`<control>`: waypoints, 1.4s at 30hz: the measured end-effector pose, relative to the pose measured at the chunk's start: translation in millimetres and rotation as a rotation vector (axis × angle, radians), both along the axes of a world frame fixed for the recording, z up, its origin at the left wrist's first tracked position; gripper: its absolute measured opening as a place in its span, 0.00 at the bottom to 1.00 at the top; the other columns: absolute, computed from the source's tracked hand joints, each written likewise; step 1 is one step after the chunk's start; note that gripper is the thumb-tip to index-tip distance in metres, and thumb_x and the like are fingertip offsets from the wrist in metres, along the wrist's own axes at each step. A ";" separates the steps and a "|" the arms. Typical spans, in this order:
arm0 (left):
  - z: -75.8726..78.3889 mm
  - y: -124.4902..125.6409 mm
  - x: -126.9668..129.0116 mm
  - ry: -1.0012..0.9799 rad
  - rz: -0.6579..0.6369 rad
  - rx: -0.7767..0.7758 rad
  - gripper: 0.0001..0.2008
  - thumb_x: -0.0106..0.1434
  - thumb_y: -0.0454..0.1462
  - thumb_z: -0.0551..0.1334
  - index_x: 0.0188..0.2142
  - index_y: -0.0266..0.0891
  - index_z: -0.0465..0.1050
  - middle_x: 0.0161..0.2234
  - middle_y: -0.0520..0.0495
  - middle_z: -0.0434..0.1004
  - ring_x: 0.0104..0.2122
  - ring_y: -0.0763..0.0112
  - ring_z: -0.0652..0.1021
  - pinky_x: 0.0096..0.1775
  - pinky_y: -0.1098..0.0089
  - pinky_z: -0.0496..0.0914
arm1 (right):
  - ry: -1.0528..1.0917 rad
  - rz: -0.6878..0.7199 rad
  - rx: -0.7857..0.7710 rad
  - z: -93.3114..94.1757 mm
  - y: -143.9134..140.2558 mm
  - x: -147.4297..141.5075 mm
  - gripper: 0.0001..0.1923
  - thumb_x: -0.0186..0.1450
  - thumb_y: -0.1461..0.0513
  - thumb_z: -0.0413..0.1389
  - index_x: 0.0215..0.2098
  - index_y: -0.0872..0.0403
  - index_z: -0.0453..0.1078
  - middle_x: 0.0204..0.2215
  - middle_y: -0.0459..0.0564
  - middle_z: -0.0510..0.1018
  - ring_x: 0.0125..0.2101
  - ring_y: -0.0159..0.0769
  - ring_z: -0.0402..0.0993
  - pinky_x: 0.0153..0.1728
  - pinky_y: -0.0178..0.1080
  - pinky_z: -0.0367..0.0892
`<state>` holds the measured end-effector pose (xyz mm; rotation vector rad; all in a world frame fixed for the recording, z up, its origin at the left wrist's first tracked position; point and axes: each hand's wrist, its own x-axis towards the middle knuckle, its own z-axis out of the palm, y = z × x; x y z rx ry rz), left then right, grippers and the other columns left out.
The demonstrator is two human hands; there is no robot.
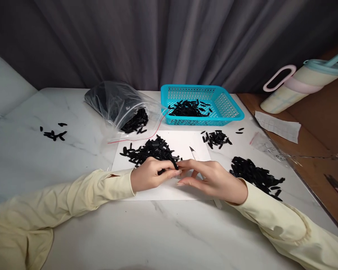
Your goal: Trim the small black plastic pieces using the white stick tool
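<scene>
Left hand (150, 174): thumb and index in a pinch.
Right hand (212, 178): index fingertip beside the left fingertips, thumb parted below.
Left arm (76, 193): slanting in from lower left.
Right arm (283, 221): angled in from lower right (both sleeved to the wrist).

Dark grey pleated curtains (146, 48) hang behind a white, grey-veined marble-look table (101, 240), with a pale wall (5, 86) at left and a brown wood-toned surface (312, 163) at right.
</scene>
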<state>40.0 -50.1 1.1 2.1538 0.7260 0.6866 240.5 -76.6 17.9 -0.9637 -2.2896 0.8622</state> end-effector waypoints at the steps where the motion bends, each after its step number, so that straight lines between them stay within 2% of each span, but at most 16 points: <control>1: 0.2 0.5 -0.1 0.002 -0.005 -0.008 0.12 0.62 0.36 0.55 0.25 0.34 0.71 0.17 0.56 0.63 0.17 0.82 0.60 0.21 0.78 0.56 | 0.008 -0.020 -0.029 1.7 0.5 -0.5 0.13 0.64 0.56 0.54 0.44 0.52 0.64 0.31 0.49 0.78 0.26 0.35 0.75 0.28 0.35 0.69; 5: 0.0 1.7 -0.9 0.020 -0.036 -0.011 0.10 0.62 0.35 0.54 0.30 0.34 0.73 0.16 0.57 0.61 0.16 0.82 0.58 0.20 0.79 0.55 | 0.030 -0.081 -0.148 6.6 2.6 -3.2 0.10 0.67 0.57 0.48 0.45 0.52 0.63 0.28 0.48 0.78 0.26 0.34 0.76 0.27 0.34 0.68; 8: -0.6 1.8 -1.4 0.045 -0.050 0.020 0.10 0.62 0.35 0.55 0.32 0.34 0.74 0.15 0.57 0.61 0.15 0.82 0.58 0.19 0.79 0.55 | 0.001 -0.072 -0.132 4.4 3.2 -4.7 0.09 0.69 0.58 0.46 0.44 0.52 0.63 0.26 0.46 0.77 0.23 0.32 0.74 0.26 0.33 0.66; 13: -0.6 1.3 -1.2 0.037 -0.062 0.047 0.10 0.62 0.36 0.55 0.28 0.34 0.73 0.15 0.58 0.57 0.16 0.82 0.58 0.19 0.79 0.55 | 0.026 -0.105 -0.089 3.8 1.0 -7.8 0.07 0.68 0.59 0.47 0.37 0.52 0.65 0.23 0.45 0.73 0.20 0.30 0.68 0.23 0.33 0.61; 15: -0.6 1.1 -0.8 0.022 -0.046 0.026 0.10 0.62 0.37 0.56 0.29 0.34 0.73 0.15 0.58 0.55 0.15 0.82 0.57 0.19 0.79 0.55 | 0.118 -0.151 -0.182 7.3 -0.1 -10.2 0.08 0.66 0.58 0.50 0.33 0.53 0.65 0.22 0.45 0.72 0.20 0.30 0.67 0.23 0.33 0.62; 17: -0.4 0.8 -0.3 0.005 -0.027 0.004 0.10 0.61 0.37 0.57 0.31 0.33 0.73 0.15 0.59 0.54 0.16 0.82 0.57 0.20 0.79 0.55 | 0.266 -0.203 -0.348 10.1 -1.0 -13.3 0.09 0.65 0.57 0.52 0.31 0.54 0.64 0.22 0.45 0.72 0.19 0.29 0.67 0.20 0.32 0.63; 20: 0.6 0.6 -0.1 -0.040 -0.009 -0.012 0.09 0.60 0.37 0.58 0.30 0.32 0.72 0.16 0.59 0.55 0.17 0.82 0.57 0.21 0.79 0.56 | 0.446 -0.298 -0.572 9.6 -1.5 -17.3 0.13 0.63 0.54 0.54 0.28 0.54 0.62 0.19 0.44 0.71 0.14 0.26 0.63 0.14 0.30 0.57; 23: 2.3 0.9 -1.4 -0.088 -0.006 -0.049 0.09 0.61 0.35 0.56 0.29 0.32 0.72 0.16 0.58 0.57 0.17 0.81 0.58 0.21 0.78 0.56 | 0.517 -0.366 -0.682 5.4 -2.0 -18.8 0.15 0.60 0.52 0.56 0.27 0.54 0.61 0.15 0.41 0.69 0.11 0.24 0.58 0.12 0.29 0.51; 26: 2.4 2.0 -3.5 -0.121 0.009 -0.168 0.10 0.63 0.35 0.54 0.32 0.32 0.73 0.15 0.58 0.58 0.16 0.81 0.59 0.20 0.78 0.57 | 0.555 -0.388 -0.749 3.7 -3.9 -18.4 0.16 0.60 0.51 0.57 0.26 0.54 0.60 0.13 0.40 0.68 0.10 0.24 0.58 0.12 0.29 0.51; 29: 0.0 3.2 -4.4 -0.170 0.008 -0.324 0.12 0.64 0.37 0.52 0.34 0.33 0.71 0.14 0.59 0.54 0.15 0.81 0.58 0.20 0.77 0.57 | 0.582 -0.405 -0.763 4.7 -8.0 -19.1 0.16 0.60 0.52 0.57 0.27 0.54 0.60 0.13 0.39 0.69 0.10 0.24 0.58 0.12 0.29 0.52; 32: -2.0 3.4 -4.3 -0.198 -0.014 -0.417 0.12 0.65 0.39 0.51 0.33 0.33 0.68 0.14 0.60 0.53 0.15 0.81 0.57 0.19 0.77 0.56 | 0.582 -0.436 -0.747 5.2 -13.4 -21.7 0.15 0.61 0.52 0.56 0.27 0.54 0.60 0.13 0.39 0.68 0.11 0.24 0.59 0.12 0.29 0.52; 37: -1.2 1.7 -4.5 -0.167 -0.014 -0.420 0.13 0.65 0.39 0.50 0.34 0.34 0.68 0.14 0.60 0.53 0.15 0.81 0.57 0.19 0.77 0.56 | 0.573 -0.498 -0.726 4.1 -19.5 -25.4 0.14 0.62 0.53 0.55 0.27 0.53 0.59 0.13 0.38 0.66 0.11 0.24 0.57 0.13 0.29 0.51; 42: -0.2 1.2 -5.1 -0.135 -0.023 -0.423 0.13 0.65 0.39 0.50 0.34 0.33 0.70 0.14 0.60 0.54 0.15 0.82 0.58 0.19 0.77 0.56 | 0.556 -0.503 -0.719 3.1 -21.0 -25.4 0.14 0.63 0.53 0.54 0.27 0.53 0.59 0.14 0.38 0.67 0.11 0.23 0.57 0.13 0.28 0.50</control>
